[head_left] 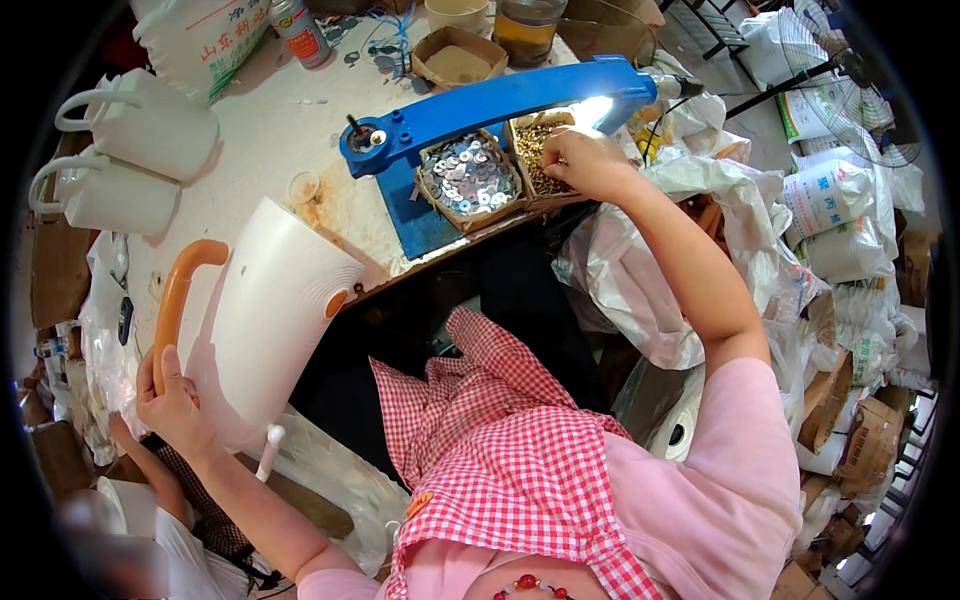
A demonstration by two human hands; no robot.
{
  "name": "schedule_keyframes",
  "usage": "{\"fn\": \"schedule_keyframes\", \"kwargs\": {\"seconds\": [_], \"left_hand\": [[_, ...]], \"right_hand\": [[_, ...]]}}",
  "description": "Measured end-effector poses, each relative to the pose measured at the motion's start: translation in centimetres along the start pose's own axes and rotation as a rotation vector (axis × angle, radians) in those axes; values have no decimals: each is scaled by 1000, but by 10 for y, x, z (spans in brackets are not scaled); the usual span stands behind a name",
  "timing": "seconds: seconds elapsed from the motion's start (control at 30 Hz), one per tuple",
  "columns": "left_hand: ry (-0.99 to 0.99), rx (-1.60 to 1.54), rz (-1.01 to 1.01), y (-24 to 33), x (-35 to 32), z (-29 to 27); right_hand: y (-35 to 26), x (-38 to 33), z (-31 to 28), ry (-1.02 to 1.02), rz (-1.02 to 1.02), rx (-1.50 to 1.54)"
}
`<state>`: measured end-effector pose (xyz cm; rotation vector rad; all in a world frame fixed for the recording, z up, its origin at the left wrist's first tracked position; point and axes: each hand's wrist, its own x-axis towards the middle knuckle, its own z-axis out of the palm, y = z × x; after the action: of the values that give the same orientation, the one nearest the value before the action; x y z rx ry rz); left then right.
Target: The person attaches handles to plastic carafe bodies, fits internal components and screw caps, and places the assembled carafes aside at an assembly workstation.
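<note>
My left hand (178, 405) is wrapped round the lower end of the orange handle (172, 310) of a white plastic jug (265, 330). The jug leans at the table's front left edge, an orange spot on its side and a short white spout near its lower end. My right hand (590, 162) reaches into a carton of small brass-coloured fasteners (535, 150), fingers curled and pinched; whatever is between the fingertips is too small to make out. Beside that carton sits another one full of flat metal washers (468, 178). Above both stretches a blue machine arm (500, 100) with a lit lamp.
Two white jugs (150, 125) stand at the table's left. A spray can (299, 33), an open cardboard tray (458, 58) and loose discs lie at the back. White plastic sacks (640, 280) crowd the right side, a fan (850, 75) beyond. Another person's arm (150, 465) shows lower left.
</note>
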<state>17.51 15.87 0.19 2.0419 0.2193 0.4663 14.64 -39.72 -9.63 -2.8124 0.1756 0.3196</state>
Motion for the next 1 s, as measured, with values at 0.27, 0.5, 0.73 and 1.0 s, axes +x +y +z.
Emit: {"fn": "schedule_keyframes", "kwargs": {"seconds": [0.27, 0.5, 0.73, 1.0], "left_hand": [[-2, -61, 19, -1, -1, 7], [7, -65, 43, -4, -4, 9], [-25, -93, 44, -4, -6, 5], [-23, -125, 32, 0, -11, 4]], "right_hand": [[-9, -14, -5, 402, -59, 196], [-77, -26, -39, 322, -139, 988], [-163, 35, -66, 461, -555, 1065], [-171, 57, -66, 211, -596, 1043]]}}
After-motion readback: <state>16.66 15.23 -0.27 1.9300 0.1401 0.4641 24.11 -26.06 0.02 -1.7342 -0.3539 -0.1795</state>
